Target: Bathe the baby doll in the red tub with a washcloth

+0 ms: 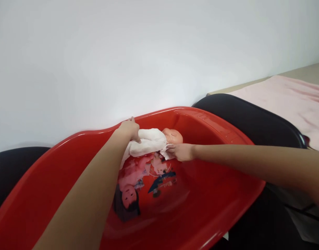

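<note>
A baby doll (149, 140) in white clothing lies on its side in a red baby bathtub (159, 229), its bare head toward the right. My left hand (130, 129) reaches over the doll's body near the tub's far wall, fingers bent around it; some fingertips are hidden. At the doll's neck, my right hand (181, 151) has its fingers closed on a small piece of white cloth (168, 153) with thin ties, just below the head. A printed picture (149, 184) of a baby covers part of the tub floor.
The tub rests across black chairs, with one backrest (243, 118) behind it at the right and a dark edge (16, 173) at the left. A white wall (123, 62) stands close behind. Pink cloth (292, 104) covers a surface at the far right.
</note>
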The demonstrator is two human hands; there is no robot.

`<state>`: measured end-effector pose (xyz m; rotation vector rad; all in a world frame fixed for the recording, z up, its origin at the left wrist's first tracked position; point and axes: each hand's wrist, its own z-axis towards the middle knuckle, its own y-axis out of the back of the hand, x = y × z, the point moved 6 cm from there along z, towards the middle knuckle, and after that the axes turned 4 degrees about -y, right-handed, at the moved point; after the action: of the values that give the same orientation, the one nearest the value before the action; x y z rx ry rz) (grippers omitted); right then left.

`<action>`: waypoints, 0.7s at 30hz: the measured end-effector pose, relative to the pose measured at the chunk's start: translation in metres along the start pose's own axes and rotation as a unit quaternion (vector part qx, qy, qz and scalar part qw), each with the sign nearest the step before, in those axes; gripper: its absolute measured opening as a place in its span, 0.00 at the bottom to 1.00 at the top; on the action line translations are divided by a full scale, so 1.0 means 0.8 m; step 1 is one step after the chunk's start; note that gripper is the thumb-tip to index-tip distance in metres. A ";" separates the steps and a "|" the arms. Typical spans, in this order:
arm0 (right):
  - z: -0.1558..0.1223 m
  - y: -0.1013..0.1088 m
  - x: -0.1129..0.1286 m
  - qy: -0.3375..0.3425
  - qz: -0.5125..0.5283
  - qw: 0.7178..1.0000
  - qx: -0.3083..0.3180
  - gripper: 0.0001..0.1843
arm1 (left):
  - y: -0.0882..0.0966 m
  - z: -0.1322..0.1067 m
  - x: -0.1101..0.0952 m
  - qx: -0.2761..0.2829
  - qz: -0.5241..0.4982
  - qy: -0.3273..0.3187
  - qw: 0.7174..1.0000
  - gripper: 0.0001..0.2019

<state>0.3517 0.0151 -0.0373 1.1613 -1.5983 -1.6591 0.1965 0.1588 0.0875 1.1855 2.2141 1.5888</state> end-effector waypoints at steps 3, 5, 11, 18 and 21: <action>-0.001 0.030 0.022 0.082 -0.052 0.995 -0.025 0.15 | 0.001 0.000 -0.002 0.007 0.012 0.000 1.000 0.36; 0.014 0.061 0.044 0.133 -0.070 0.986 -0.071 0.15 | 0.003 0.000 -0.004 0.014 0.009 0.002 1.000 0.37; 0.108 0.123 0.079 0.164 -0.154 0.968 -0.113 0.23 | 0.006 -0.002 -0.007 0.035 0.022 0.011 0.999 0.38; 0.114 0.099 0.031 0.071 -0.213 0.972 -0.068 0.22 | 0.001 -0.003 -0.007 0.027 0.015 0.012 0.999 0.32; 0.060 0.083 0.012 0.058 -0.184 0.977 -0.089 0.21 | 0.000 0.001 -0.006 0.021 0.008 0.006 1.000 0.34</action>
<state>0.2943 0.0212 0.0217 1.4952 -1.1863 -1.8784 0.2006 0.1561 0.0858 1.2108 2.2620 1.5673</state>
